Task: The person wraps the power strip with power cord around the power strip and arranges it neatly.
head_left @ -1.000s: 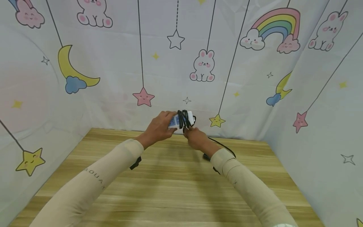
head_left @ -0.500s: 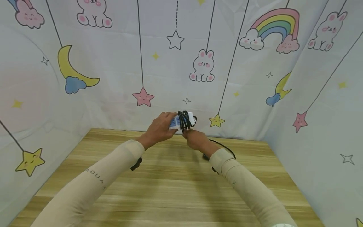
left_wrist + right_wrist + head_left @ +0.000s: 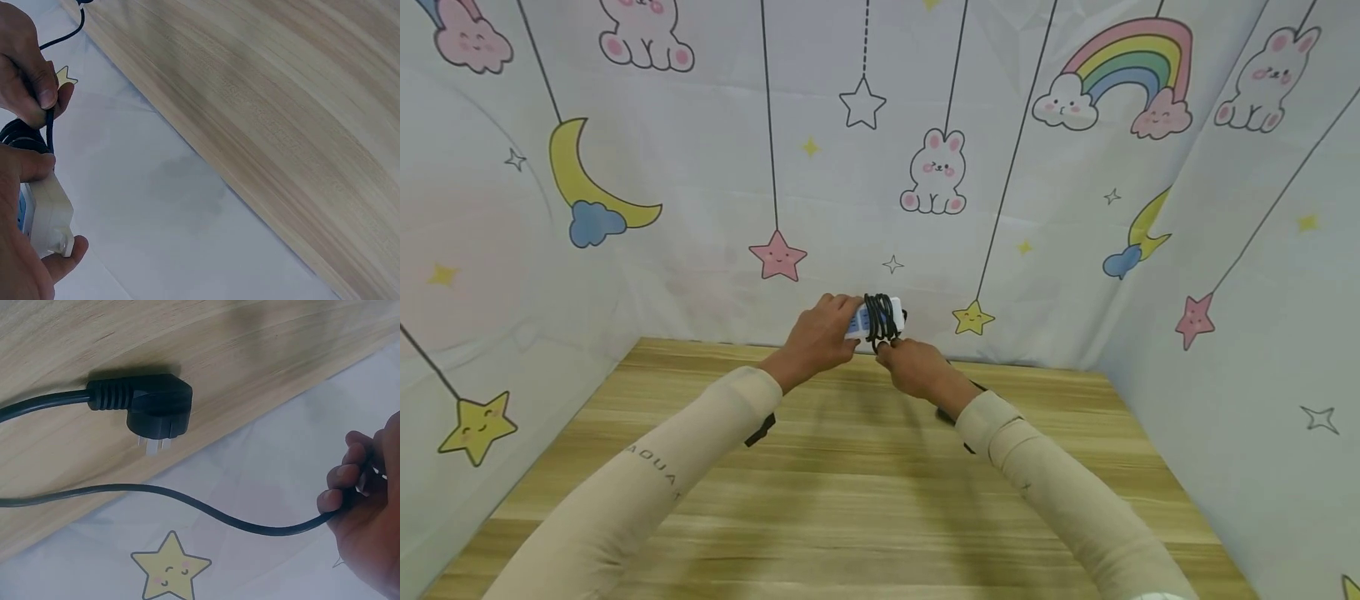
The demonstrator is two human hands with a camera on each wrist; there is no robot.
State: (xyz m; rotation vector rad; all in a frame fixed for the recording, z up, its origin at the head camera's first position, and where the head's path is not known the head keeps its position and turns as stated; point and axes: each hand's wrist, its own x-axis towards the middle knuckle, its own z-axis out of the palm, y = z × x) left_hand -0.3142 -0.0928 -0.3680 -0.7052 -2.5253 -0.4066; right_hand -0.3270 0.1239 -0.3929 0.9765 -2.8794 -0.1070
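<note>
My left hand point(image 3: 822, 335) grips one end of a white power strip point(image 3: 53, 212) with blue socket faces, thumb along one side and fingers on the other. Several turns of black cord point(image 3: 881, 317) wrap round the strip's other end. At the lower edge of those turns, my right hand point(image 3: 916, 367) pinches the cord, which runs taut from the strip to its fingers in the left wrist view. From the curled right fingers point(image 3: 339, 478) the free cord point(image 3: 206, 510) trails away. Its black plug point(image 3: 161, 403), prongs showing, lies on the table.
Both hands are over the back edge of the wood-grain table point(image 3: 850, 500). Behind and at both sides hang white cloth walls point(image 3: 715, 167) printed with stars, rabbits and moons. The plug end sits near the right forearm point(image 3: 1060, 483).
The strip has shifted slightly left, and the cord loop at its right end has drawn in. The right hand has moved a little left, and less free cord shows beside the right forearm.
</note>
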